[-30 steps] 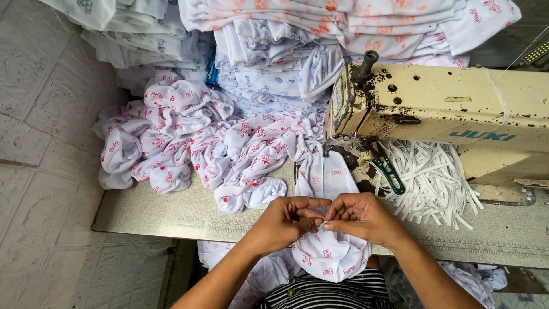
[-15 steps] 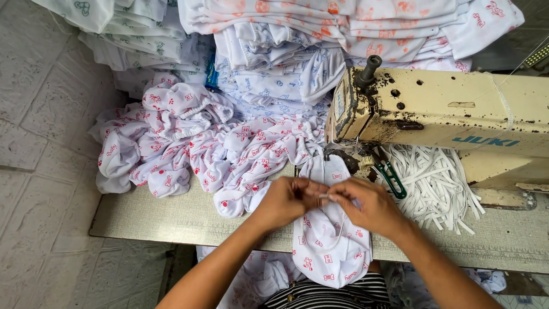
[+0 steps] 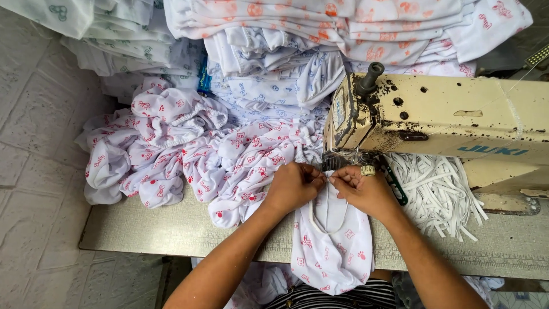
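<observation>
Under the sewing machine [image 3: 434, 114], pinched at its top edge by fingertips of left hand [image 3: 294, 186] and right hand [image 3: 363, 191]: printed white garment [image 3: 331, 252], lengthwise toward the body, hanging over the table [image 3: 171, 229] edge.

Your two arms were bare from the wrists up to the lower edge of the picture; no sleeve was visible on either of them. Your left hand [image 3: 294, 186] wore nothing: no glove, no ring and no watch could be seen on it. Your right hand [image 3: 366, 191] wore one ring [image 3: 368, 170], a wide band of a pale gold colour on one finger, near the knuckle. No bracelet was on either wrist. At the bottom edge, between your arms, a small part of your garment [image 3: 343, 296] showed. It had thin horizontal stripes in black and white.
</observation>
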